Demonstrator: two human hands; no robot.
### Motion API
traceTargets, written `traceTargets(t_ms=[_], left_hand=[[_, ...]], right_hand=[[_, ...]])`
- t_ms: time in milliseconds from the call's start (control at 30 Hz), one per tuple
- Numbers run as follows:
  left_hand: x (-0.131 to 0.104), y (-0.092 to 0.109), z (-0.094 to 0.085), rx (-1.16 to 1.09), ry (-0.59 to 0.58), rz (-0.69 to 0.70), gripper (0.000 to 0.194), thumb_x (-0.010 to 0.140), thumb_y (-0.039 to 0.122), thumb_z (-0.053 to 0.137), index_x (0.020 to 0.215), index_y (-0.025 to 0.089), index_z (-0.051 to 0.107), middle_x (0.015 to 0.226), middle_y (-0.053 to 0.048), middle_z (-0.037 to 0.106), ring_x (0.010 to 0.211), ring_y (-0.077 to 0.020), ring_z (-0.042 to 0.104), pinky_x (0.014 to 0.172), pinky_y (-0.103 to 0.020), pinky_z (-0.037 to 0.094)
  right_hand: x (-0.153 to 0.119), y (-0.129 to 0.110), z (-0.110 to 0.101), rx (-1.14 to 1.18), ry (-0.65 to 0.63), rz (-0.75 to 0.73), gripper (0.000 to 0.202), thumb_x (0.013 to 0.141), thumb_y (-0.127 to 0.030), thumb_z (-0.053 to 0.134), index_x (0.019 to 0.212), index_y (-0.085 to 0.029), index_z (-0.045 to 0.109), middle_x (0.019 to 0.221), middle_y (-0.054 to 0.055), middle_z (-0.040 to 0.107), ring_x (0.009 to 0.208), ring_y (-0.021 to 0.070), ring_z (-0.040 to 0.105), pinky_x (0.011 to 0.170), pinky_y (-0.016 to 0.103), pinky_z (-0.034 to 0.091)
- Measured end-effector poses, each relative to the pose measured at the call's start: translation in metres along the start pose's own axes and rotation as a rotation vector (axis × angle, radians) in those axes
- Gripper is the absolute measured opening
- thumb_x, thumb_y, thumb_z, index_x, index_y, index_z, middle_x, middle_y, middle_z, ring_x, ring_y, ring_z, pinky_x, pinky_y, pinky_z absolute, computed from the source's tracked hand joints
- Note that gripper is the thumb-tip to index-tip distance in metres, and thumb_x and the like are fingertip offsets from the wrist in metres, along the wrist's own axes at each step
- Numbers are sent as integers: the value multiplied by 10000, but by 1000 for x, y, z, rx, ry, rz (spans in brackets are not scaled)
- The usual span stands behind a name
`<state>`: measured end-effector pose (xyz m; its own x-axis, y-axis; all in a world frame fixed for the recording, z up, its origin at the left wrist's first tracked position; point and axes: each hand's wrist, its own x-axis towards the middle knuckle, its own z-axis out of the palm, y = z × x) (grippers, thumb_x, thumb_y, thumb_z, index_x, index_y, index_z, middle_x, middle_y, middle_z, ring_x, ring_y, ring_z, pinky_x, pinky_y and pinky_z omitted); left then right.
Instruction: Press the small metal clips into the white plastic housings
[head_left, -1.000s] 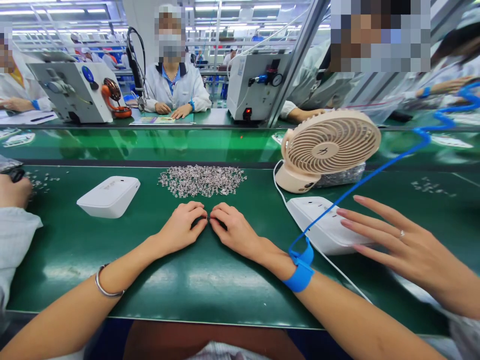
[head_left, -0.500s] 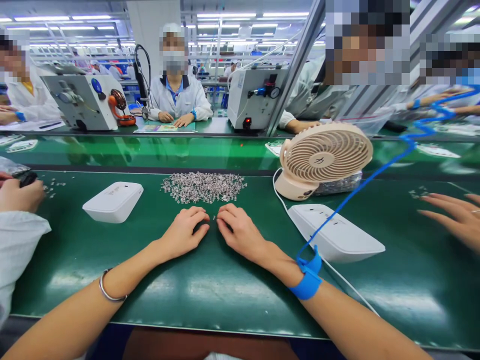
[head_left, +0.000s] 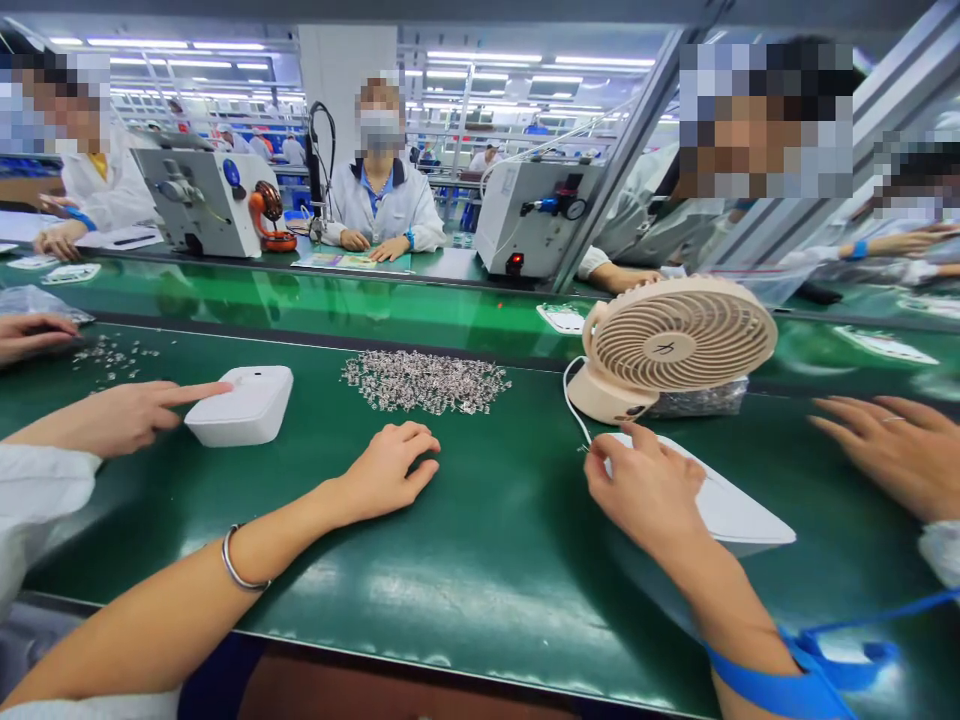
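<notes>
Since half a second ago, the right hand (head_left: 649, 490) has swung away from the left hand (head_left: 390, 468) to a white plastic casing (head_left: 742, 505), and a co-worker's hand (head_left: 124, 415) has reached the other white casing (head_left: 255, 405). The right hand is closed in a pinch, with a tiny metal clip (head_left: 582, 449) at its fingertips; whether its palm touches the casing beneath cannot be told. The left hand lies loosely curled on the green counter (head_left: 480, 580), thumb and fingers apart, just on the near side of a heap of small metal clips (head_left: 424, 382). A silver bangle (head_left: 238, 562) circles the left wrist, a blue wrist strap (head_left: 787, 675) the right.

Beyond the right hand stands a beige desk fan (head_left: 667, 350), its white cable (head_left: 574, 405) running down beside the fingertips; a clear packet (head_left: 701, 402) lies behind its base. To the left, the co-worker's index finger rests on the other casing, with scattered clips (head_left: 112, 360) near it. Another co-worker's hand (head_left: 900, 450) is spread at the right edge. Across the green belt (head_left: 337, 300), a masked person (head_left: 382, 210) sits between two white machines (head_left: 199, 205).
</notes>
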<state>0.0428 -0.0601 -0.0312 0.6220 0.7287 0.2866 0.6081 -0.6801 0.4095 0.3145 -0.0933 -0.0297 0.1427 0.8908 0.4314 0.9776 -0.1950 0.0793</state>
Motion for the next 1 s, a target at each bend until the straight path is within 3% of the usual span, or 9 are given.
traceTargets(t_ms=[100, 267, 433, 633, 833, 1000], left_hand=[[0, 0, 0, -3, -3, -1, 175, 845, 224, 441, 939, 175, 580, 1052, -86, 611, 992, -212, 565, 854, -383, 440], [-1, 1, 1, -2, -4, 7, 186, 850, 226, 429, 955, 169, 573, 1054, -91, 607, 990, -211, 566, 845, -381, 442], [-2, 3, 1, -5, -18, 19, 177, 851, 223, 428, 944, 176, 572, 1048, -84, 611, 1009, -207, 564, 849, -369, 441], [-3, 5, 1, -13, -41, 20, 182, 852, 221, 433, 952, 164, 574, 1064, -94, 606, 986, -213, 566, 851, -378, 438], [-3, 6, 1, -15, -55, 10, 193, 856, 231, 435, 960, 157, 580, 1066, -93, 602, 936, -206, 574, 840, -373, 442], [-3, 6, 1, -14, -61, 9, 203, 860, 235, 427, 971, 156, 578, 1065, -88, 602, 944, -207, 566, 842, -372, 434]], right_hand=[[-8, 5, 2, -87, -92, -19, 229, 766, -210, 444, 763, -171, 670, 934, 167, 600, 714, 272, 567, 650, 468, 391], [-11, 11, 2, -125, -74, -9, 229, 765, -214, 451, 766, -175, 677, 884, 174, 593, 645, 259, 566, 616, 480, 391], [-12, 16, -2, -143, -168, 23, 269, 795, -211, 422, 785, -160, 686, 809, 177, 600, 644, 291, 588, 602, 478, 389], [-16, 21, -8, -197, -193, -3, 273, 814, -197, 418, 786, -142, 684, 850, 177, 606, 706, 301, 606, 623, 440, 391], [-15, 29, -21, -230, -306, 23, 259, 824, -202, 440, 813, -151, 693, 943, 145, 620, 774, 293, 619, 656, 383, 393], [-12, 50, -25, -85, -189, 36, 250, 800, -204, 452, 722, -156, 684, 900, 138, 627, 691, 242, 604, 571, 327, 393]])
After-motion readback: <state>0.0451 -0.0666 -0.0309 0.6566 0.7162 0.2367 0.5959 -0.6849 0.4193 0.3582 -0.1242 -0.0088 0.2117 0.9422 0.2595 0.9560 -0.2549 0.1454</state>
